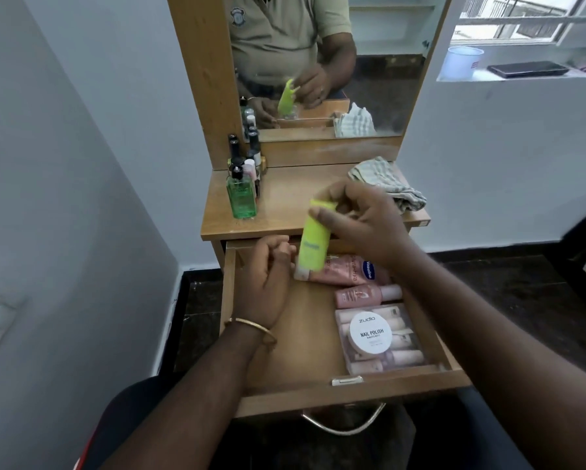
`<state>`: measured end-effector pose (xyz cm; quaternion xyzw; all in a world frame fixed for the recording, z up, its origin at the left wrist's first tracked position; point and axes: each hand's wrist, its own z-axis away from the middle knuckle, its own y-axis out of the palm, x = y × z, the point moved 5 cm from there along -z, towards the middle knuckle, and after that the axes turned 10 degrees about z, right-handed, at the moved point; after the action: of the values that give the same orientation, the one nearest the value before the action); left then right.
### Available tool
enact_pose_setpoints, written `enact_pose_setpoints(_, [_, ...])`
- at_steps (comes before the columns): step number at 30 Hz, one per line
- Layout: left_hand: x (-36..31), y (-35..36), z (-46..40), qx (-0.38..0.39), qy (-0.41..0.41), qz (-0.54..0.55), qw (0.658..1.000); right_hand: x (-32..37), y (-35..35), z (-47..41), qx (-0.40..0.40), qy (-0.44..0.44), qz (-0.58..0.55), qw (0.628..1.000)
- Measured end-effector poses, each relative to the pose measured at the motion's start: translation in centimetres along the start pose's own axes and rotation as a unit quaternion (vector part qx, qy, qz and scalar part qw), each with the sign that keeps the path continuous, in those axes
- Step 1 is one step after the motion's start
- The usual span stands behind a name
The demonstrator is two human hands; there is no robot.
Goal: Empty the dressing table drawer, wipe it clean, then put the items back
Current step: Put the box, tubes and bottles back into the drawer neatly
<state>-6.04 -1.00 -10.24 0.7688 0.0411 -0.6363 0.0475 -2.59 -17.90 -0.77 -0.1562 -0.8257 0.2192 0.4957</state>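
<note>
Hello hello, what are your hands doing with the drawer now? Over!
Right hand holding green tube above open drawer. Left hand empty, inside drawer. Pink bottles, nail polish remover tub lying in the drawer. Cloth on tabletop.

Soft daylight enters from the window at upper right — edges bow, the moving hands slightly blurred.

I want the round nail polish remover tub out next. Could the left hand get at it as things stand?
Probably yes. The left hand is empty, inside the open drawer, and the nail polish remover tub lies uncovered atop the pink bottles, nothing between.
</note>
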Motion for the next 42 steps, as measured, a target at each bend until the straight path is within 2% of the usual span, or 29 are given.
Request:
enact_pose_setpoints(3, [0.8,0.3,0.0,0.003,-0.087,0.020,0.996,-2.8,2.0,3.2,0.142,0.070,0.002,0.987])
enact_pose_setpoints(5, [1.0,0.8,0.4,0.029,-0.144,0.023,0.989,-4.3,3.0,4.6,0.188,0.091,0.028,0.978])
enact_pose_setpoints(8, [1.2,1.5,1.3,0.084,-0.210,0.007,0.974,-5.4,3.6,5.8,0.224,0.115,0.040,0.967])
enact_pose_setpoints(11, [1.5,1.6,1.8,0.118,-0.233,-0.039,0.964,-5.7,4.1,6.2,0.253,0.117,0.059,0.959])
enact_pose_setpoints(20, [2.0,2.4,2.9,0.178,-0.289,-0.062,0.939,-6.5,5.0,7.2,0.338,0.137,0.150,0.919])
enact_pose_setpoints(28, [2.4,3.1,4.4,0.225,-0.367,-0.051,0.901,-6.4,5.2,7.9,0.397,0.105,0.271,0.871])
enact_pose_setpoints(36, [2.6,2.9,4.4,0.250,-0.345,-0.135,0.895,-6.6,5.8,8.0,0.414,0.101,0.292,0.856])
enact_pose_setpoints(39, [2.4,2.7,4.2,0.252,-0.312,-0.160,0.902,-6.5,5.8,7.8,0.407,0.100,0.279,0.864])
enact_pose_setpoints(42, [1.4,2.3,3.6,0.228,-0.248,-0.173,0.926,-6.0,5.2,7.0,0.374,0.093,0.244,0.890])
